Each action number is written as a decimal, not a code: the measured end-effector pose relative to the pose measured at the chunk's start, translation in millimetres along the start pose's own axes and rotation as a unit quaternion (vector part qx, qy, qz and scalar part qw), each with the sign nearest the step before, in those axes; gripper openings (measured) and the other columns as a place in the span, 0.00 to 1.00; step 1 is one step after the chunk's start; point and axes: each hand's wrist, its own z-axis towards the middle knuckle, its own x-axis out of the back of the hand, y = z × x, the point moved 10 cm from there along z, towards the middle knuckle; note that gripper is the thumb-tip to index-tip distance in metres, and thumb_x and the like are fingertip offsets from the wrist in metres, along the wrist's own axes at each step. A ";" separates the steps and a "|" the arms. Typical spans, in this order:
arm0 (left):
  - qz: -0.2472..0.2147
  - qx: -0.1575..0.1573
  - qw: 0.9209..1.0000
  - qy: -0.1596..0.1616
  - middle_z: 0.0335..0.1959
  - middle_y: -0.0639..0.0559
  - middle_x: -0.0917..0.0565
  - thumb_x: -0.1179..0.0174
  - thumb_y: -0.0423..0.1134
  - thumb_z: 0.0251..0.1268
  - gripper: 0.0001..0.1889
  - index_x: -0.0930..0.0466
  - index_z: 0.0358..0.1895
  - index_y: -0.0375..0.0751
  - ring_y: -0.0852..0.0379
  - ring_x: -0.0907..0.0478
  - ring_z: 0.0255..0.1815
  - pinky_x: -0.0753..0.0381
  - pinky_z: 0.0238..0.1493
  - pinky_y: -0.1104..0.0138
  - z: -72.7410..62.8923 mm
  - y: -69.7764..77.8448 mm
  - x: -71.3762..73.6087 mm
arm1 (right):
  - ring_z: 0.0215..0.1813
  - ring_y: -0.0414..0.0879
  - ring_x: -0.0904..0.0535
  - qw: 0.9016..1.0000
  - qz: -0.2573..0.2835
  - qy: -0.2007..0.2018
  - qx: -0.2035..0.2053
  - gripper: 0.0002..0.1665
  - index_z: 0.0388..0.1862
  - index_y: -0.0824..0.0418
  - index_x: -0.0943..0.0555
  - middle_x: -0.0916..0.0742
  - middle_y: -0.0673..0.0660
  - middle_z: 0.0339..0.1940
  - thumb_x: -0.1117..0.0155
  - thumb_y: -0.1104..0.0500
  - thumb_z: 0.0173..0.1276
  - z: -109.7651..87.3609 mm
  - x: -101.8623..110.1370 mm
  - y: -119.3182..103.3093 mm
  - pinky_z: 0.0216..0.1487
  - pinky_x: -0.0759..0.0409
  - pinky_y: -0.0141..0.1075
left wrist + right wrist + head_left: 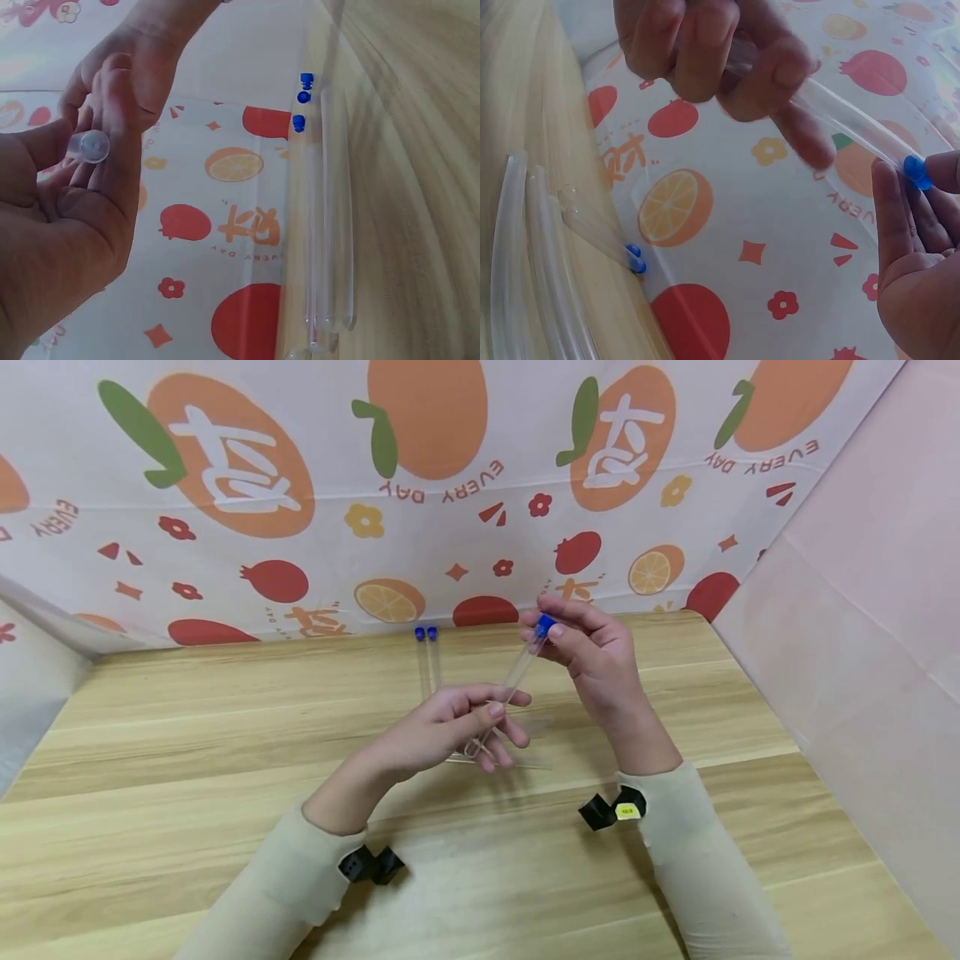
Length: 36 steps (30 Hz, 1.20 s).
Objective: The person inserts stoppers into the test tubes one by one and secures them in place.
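Observation:
A clear test tube (517,672) with a blue cap (546,625) slants between both hands above the table. My left hand (431,733) pinches the tube's rounded lower end between thumb and fingers. My right hand (603,664) pinches the blue cap at the upper end. In the left wrist view, the rounded end (94,146) points at the camera. The right wrist view shows the cap (916,172) against the right fingertips, pushed onto or into the tube's mouth. How deep it sits I cannot tell.
Two blue-capped tubes (422,664) lie side by side at the table's back edge. Several clear tubes (551,262) without visible caps lie nearer, partly hidden by my left hand in the head view. A fruit-printed cloth (322,560) hangs behind the wooden table (187,760).

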 end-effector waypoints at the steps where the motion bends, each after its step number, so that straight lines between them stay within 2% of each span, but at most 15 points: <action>1: 0.002 -0.001 1.000 0.003 0.47 0.33 0.16 0.57 0.38 0.82 0.19 0.30 0.67 0.33 0.42 0.13 0.38 0.12 0.39 0.51 -0.5 0.7 0.6 | 0.45 0.49 0.12 1.000 -0.003 -0.001 -0.001 0.16 0.57 0.65 0.18 0.10 0.57 0.46 0.45 0.67 0.75 0.0 0.3 0.3 0.52 0.15 0.42; 6: 0.035 -0.010 0.998 0.049 0.41 0.33 0.16 0.55 0.37 0.81 0.16 0.26 0.61 0.31 0.47 0.13 0.31 0.12 0.30 0.57 -1.5 4.7 6.3 | 0.44 0.49 0.12 1.000 -0.001 0.006 0.004 0.14 0.54 0.69 0.17 0.09 0.57 0.42 0.41 0.66 0.73 0.0 1.0 2.1 0.51 0.14 0.42; 10: 0.081 -0.017 0.993 0.079 0.35 0.40 0.16 0.53 0.35 0.80 0.14 0.24 0.56 0.30 0.49 0.16 0.25 0.14 0.25 0.61 -1.2 8.5 8.0 | 0.42 0.48 0.11 1.000 0.001 0.019 0.013 0.11 0.48 0.66 0.14 0.09 0.58 0.38 0.37 0.70 0.70 -0.1 1.2 2.8 0.47 0.13 0.41; 14: 0.109 -0.013 0.989 0.102 0.31 0.41 0.18 0.52 0.34 0.80 0.12 0.21 0.53 0.31 0.50 0.19 0.21 0.18 0.21 0.64 -2.8 8.3 12.0 | 0.40 0.48 0.11 0.999 -0.006 0.031 -0.001 0.12 0.46 0.66 0.14 0.09 0.58 0.37 0.39 0.75 0.68 -1.6 0.7 7.1 0.46 0.13 0.41; 18: 0.080 0.002 0.992 0.102 0.32 0.41 0.17 0.50 0.37 0.79 0.14 0.21 0.55 0.33 0.49 0.18 0.23 0.16 0.24 0.61 -3.4 3.9 13.9 | 0.41 0.49 0.11 0.999 -0.006 0.037 -0.014 0.13 0.49 0.69 0.16 0.09 0.57 0.38 0.41 0.75 0.69 -2.2 1.3 10.3 0.47 0.13 0.42; 23: 0.004 0.022 0.998 0.055 0.46 0.40 0.14 0.54 0.43 0.81 0.20 0.27 0.66 0.37 0.48 0.14 0.36 0.12 0.38 0.54 -2.0 -3.0 10.4 | 0.44 0.48 0.11 0.999 0.012 0.035 -0.029 0.14 0.53 0.67 0.21 0.10 0.57 0.42 0.41 0.72 0.70 -0.2 5.9 12.6 0.51 0.14 0.40; 26: -0.010 0.025 0.999 0.027 0.51 0.39 0.15 0.56 0.42 0.82 0.21 0.31 0.69 0.36 0.48 0.13 0.41 0.12 0.43 0.52 -2.5 -4.7 7.7 | 0.44 0.48 0.11 0.998 0.027 0.038 -0.037 0.12 0.51 0.63 0.22 0.10 0.58 0.43 0.40 0.70 0.71 0.6 9.6 13.2 0.51 0.14 0.40; 28: -0.004 0.026 0.999 0.019 0.50 0.38 0.14 0.56 0.40 0.82 0.20 0.30 0.68 0.34 0.48 0.13 0.41 0.13 0.44 0.52 -2.7 -5.6 6.8 | 0.43 0.48 0.12 0.998 0.032 0.044 -0.037 0.09 0.49 0.63 0.21 0.10 0.58 0.43 0.40 0.69 0.72 1.1 11.8 13.3 0.50 0.14 0.40; 31: 0.011 0.028 0.999 0.034 0.47 0.36 0.14 0.55 0.38 0.81 0.18 0.28 0.64 0.31 0.49 0.13 0.40 0.12 0.42 0.53 -2.0 -7.4 8.5 | 0.41 0.47 0.11 0.997 0.027 0.060 -0.034 0.06 0.44 0.63 0.18 0.10 0.58 0.41 0.39 0.68 0.72 1.1 14.5 14.0 0.48 0.13 0.40; 36: 0.030 0.027 0.995 0.092 0.42 0.31 0.16 0.54 0.36 0.81 0.14 0.25 0.55 0.29 0.51 0.13 0.34 0.12 0.38 0.53 0.0 -9.1 14.4 | 0.39 0.47 0.11 0.995 0.029 0.091 -0.014 0.07 0.38 0.61 0.16 0.10 0.58 0.38 0.40 0.69 0.72 1.2 14.8 16.9 0.49 0.14 0.41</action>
